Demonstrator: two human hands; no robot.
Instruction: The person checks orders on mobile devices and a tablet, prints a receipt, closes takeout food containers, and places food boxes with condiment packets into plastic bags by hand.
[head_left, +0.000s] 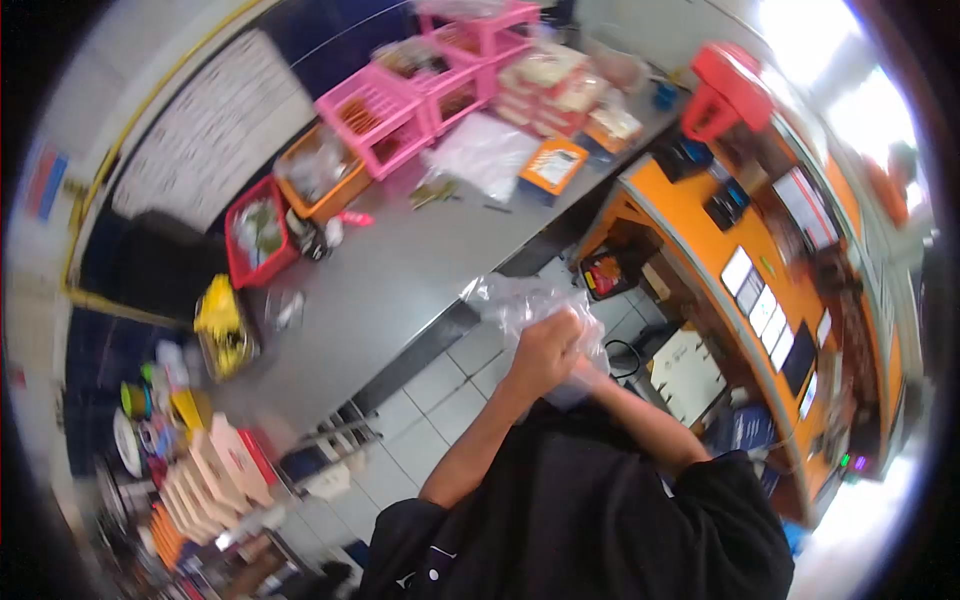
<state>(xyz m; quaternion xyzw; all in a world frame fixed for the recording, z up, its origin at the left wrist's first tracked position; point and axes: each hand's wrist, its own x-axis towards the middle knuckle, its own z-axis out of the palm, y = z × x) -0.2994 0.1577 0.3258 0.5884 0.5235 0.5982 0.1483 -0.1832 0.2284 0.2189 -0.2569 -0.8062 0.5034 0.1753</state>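
Note:
A clear plastic bag (520, 297) is bunched up in front of my black shirt, over the gap between the counter and the orange desk. Closed in a fist, my left hand (546, 350) grips the bag, and loose film sticks out to its upper left. Just beside it, my right hand (592, 374) is mostly covered by the crumpled plastic. Its fingers are hidden, so I cannot make out their shape. Nothing solid can be made out inside the bag.
Left of me runs a steel counter (400, 270) with pink baskets (375, 115), a red basket (262, 232) and an orange box (553, 167). Stacked cartons (215, 480) stand lower left. On the right is an orange desk (690, 210) holding phones and papers.

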